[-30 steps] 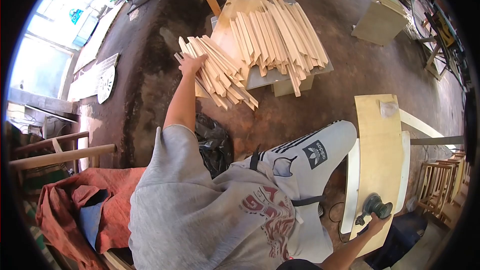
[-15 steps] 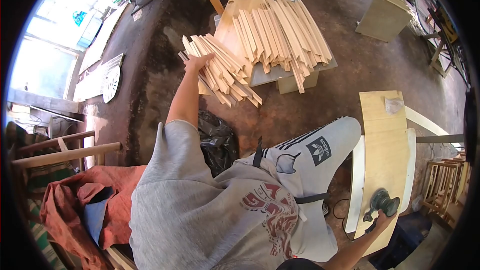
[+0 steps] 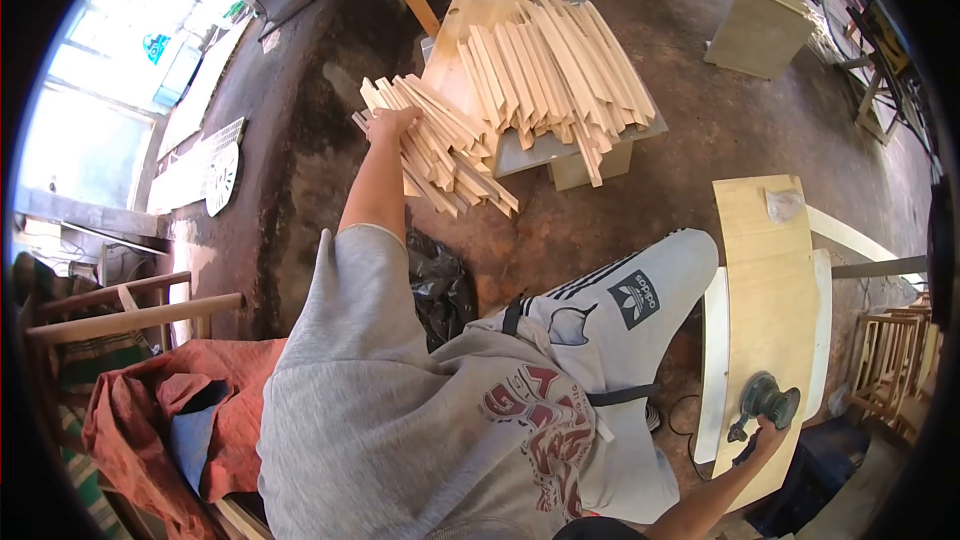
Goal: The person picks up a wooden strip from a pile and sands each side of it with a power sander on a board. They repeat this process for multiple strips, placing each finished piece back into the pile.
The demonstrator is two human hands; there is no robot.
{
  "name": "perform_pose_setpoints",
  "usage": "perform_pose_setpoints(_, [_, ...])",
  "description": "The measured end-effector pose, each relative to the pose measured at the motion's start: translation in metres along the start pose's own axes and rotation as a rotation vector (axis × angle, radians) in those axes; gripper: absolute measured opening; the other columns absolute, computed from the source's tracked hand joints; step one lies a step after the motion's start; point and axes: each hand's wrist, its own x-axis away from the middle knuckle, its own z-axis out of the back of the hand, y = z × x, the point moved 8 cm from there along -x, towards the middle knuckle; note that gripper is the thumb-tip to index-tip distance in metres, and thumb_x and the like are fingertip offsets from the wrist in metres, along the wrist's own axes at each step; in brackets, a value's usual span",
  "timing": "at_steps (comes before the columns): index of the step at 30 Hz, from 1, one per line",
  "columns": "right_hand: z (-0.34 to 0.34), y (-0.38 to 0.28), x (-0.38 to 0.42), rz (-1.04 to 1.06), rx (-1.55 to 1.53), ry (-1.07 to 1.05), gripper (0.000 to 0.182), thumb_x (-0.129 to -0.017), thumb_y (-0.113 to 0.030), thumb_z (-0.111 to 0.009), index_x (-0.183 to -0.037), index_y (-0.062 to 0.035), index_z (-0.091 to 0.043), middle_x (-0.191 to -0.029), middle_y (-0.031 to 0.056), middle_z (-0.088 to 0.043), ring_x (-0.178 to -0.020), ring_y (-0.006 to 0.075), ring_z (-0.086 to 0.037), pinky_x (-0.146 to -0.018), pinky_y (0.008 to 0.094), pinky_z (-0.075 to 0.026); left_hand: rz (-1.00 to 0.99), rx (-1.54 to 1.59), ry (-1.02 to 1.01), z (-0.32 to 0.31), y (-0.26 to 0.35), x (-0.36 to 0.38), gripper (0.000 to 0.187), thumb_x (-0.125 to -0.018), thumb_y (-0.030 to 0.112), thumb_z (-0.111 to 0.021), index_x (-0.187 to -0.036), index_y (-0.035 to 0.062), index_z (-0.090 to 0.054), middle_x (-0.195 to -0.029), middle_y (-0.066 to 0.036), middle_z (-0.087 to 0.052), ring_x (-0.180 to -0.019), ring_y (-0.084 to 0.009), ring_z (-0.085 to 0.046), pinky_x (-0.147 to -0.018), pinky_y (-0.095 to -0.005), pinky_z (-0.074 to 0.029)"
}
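My left hand (image 3: 393, 123) is stretched out to the left end of a loose pile of pale wooden strips (image 3: 445, 155). Its fingers are curled round the end of a wooden strip, partly hidden among the others. At the lower right, my right hand (image 3: 770, 432) is closed on a dark green electric sander (image 3: 767, 399). The sander rests on a long plywood board (image 3: 765, 290) with a pale crumpled piece (image 3: 783, 204) near its far end.
More wooden strips (image 3: 560, 70) lie stacked on a low table (image 3: 520, 155). A black plastic bag (image 3: 440, 290) is beside my left side. Red cloth (image 3: 180, 420) hangs over a wooden frame on the left. A wooden box-like piece (image 3: 758, 35) stands at the back right.
The view has shifted slightly. My left hand stays at the strips with only a small movement. The sander and my right hand look nearly unchanged on the board.
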Motion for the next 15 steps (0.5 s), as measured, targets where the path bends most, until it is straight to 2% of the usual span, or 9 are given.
perform_pose_setpoints(3, [-0.006, -0.002, 0.007, -0.053, -0.075, -0.117, 0.054, -0.075, 0.001, -0.067, -0.127, -0.0041, -0.052, -0.078, 0.0085, -0.059, -0.051, 0.0178, -0.053, -0.043, 0.0308, -0.044, 0.040, -0.012, 0.041, -0.001, 0.002, 0.008, 0.134, -0.064, 0.051, -0.085, -0.166, 0.0138, -0.007, -0.161, -0.027, -0.028, -0.143, -0.0426, -0.042, -0.110, -0.0515, -0.047])
perform_pose_setpoints(6, [-0.006, -0.002, 0.012, -0.089, -0.113, -0.164, 0.047, -0.076, 0.001, -0.066, -0.121, -0.0044, -0.053, -0.074, 0.0079, -0.057, -0.046, 0.0181, -0.052, -0.040, 0.0312, -0.045, 0.031, 0.107, 0.033, 0.005, 0.012, 0.061, 0.136, -0.065, 0.047, -0.083, -0.167, 0.0191, 0.003, -0.162, -0.028, -0.025, -0.139, -0.0415, -0.048, -0.107, -0.0503, -0.050])
perform_pose_setpoints(10, [-0.004, 0.007, 0.010, -0.127, -0.105, -0.182, 0.044, -0.076, 0.000, -0.066, -0.118, -0.0057, -0.052, -0.070, 0.0077, -0.055, -0.042, 0.0191, -0.050, -0.037, 0.0315, -0.043, 0.012, 0.123, 0.059, 0.006, 0.018, 0.068, 0.135, -0.066, 0.043, -0.081, -0.167, 0.0212, 0.007, -0.162, -0.028, -0.022, -0.131, -0.0415, -0.055, -0.100, -0.0499, -0.055])
perform_pose_setpoints(15, [0.006, 0.009, 0.017, -0.153, -0.109, -0.099, 0.045, -0.077, -0.001, -0.067, -0.119, -0.0064, -0.053, -0.070, 0.0084, -0.055, -0.043, 0.0202, -0.052, -0.038, 0.0329, -0.043, 0.016, 0.222, 0.042, 0.002, 0.010, 0.061, 0.133, -0.066, 0.043, -0.079, -0.167, 0.0212, 0.006, -0.161, -0.027, -0.023, -0.123, -0.0410, -0.062, -0.090, -0.0491, -0.059])
